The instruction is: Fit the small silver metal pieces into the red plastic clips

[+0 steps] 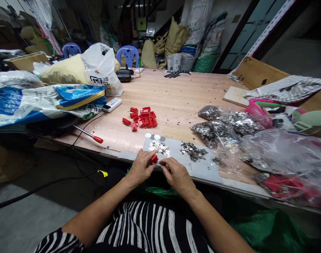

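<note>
Over the table's front edge my left hand (141,167) is closed on a small red plastic part (154,159), held between thumb and fingers. My right hand (175,174) is closed in a pinch around a thin, dark tool (163,163), whose tip points at the red part; its kind is too small to make out. Just beyond the hands lie a pile of shiny silver metal pieces (159,148) and, to its right, a pile of darker metal pieces (193,151), both on a grey mat (176,160). Further back is a heap of similar red parts (144,118).
Clear bags of metal pieces (215,130) crowd the right side, beside a pink basket (259,112). At left are a blue-and-white sack (41,102), a white plastic bag (104,68) and a red-tipped lever (97,139) at the edge. A cable (86,131) hangs there.
</note>
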`<state>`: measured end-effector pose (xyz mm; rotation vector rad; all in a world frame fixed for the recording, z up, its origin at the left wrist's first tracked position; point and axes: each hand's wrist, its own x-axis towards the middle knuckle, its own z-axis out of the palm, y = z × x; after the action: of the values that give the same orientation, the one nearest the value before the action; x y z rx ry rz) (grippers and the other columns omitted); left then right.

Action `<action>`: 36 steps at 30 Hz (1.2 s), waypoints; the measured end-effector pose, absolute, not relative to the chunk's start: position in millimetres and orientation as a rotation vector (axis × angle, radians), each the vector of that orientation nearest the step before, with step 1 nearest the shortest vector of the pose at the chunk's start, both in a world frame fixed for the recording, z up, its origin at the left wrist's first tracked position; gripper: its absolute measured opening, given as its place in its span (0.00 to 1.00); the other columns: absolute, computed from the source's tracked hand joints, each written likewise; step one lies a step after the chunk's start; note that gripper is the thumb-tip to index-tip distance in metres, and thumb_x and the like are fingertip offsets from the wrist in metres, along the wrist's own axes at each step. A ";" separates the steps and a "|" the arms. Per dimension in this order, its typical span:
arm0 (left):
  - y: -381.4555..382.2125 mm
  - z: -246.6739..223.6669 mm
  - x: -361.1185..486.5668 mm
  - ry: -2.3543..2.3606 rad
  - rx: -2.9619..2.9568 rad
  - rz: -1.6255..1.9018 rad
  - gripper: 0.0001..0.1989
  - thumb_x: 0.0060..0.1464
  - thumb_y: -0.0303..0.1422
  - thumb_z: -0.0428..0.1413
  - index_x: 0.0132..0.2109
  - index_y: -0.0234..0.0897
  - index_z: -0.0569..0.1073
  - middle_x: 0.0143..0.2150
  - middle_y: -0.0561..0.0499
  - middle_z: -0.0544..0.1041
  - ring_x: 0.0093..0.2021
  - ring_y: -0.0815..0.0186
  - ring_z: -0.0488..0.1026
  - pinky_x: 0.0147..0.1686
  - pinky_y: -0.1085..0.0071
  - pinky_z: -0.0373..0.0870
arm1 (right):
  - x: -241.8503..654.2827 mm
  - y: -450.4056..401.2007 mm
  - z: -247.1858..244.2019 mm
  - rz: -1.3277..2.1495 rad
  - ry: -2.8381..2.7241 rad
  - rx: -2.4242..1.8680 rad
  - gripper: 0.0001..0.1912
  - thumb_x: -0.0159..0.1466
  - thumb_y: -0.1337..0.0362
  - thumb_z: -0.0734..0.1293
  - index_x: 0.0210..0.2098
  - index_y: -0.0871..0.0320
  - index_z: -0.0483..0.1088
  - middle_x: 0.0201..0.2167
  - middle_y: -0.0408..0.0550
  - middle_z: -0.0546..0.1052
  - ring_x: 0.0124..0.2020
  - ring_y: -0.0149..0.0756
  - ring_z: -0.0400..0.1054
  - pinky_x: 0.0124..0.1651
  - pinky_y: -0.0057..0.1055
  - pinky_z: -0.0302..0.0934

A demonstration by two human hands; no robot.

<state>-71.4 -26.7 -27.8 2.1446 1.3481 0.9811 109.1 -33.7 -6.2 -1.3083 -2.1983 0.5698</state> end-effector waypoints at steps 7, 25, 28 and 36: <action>-24.3 -28.4 -74.9 1.375 2.174 0.936 0.30 0.49 0.23 0.55 0.60 0.43 0.63 0.49 0.50 0.75 0.51 0.62 0.69 0.63 0.49 0.47 | 99.1 -30.5 -11.3 0.519 -2.294 -1.330 0.10 0.63 0.73 0.61 0.43 0.58 0.69 0.39 0.50 0.74 0.42 0.38 0.69 0.46 0.33 0.64; -24.1 -33.5 -76.5 1.350 2.222 0.946 0.31 0.50 0.24 0.54 0.61 0.42 0.62 0.52 0.48 0.74 0.53 0.60 0.67 0.62 0.47 0.49 | 84.3 -37.0 19.2 0.341 -2.509 -1.581 0.12 0.65 0.72 0.58 0.43 0.56 0.69 0.39 0.49 0.74 0.38 0.36 0.70 0.35 0.28 0.62; -24.1 -35.3 -75.1 1.344 2.229 0.992 0.30 0.51 0.24 0.54 0.61 0.41 0.62 0.50 0.47 0.74 0.53 0.61 0.68 0.62 0.47 0.51 | 98.1 -43.3 17.7 0.426 -2.345 -1.538 0.12 0.65 0.70 0.58 0.44 0.55 0.69 0.39 0.50 0.73 0.39 0.37 0.70 0.38 0.30 0.63; -21.4 -34.9 -79.6 1.343 2.149 1.076 0.23 0.50 0.29 0.61 0.53 0.41 0.68 0.48 0.48 0.76 0.50 0.61 0.73 0.62 0.48 0.55 | 126.9 -49.9 9.3 1.117 -1.825 -1.271 0.12 0.69 0.60 0.54 0.45 0.55 0.65 0.36 0.46 0.72 0.30 0.32 0.66 0.34 0.30 0.61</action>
<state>-79.6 -21.4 -34.9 2.1486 1.3434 1.0758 126.9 -49.9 9.3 -1.2705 -1.8247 1.1167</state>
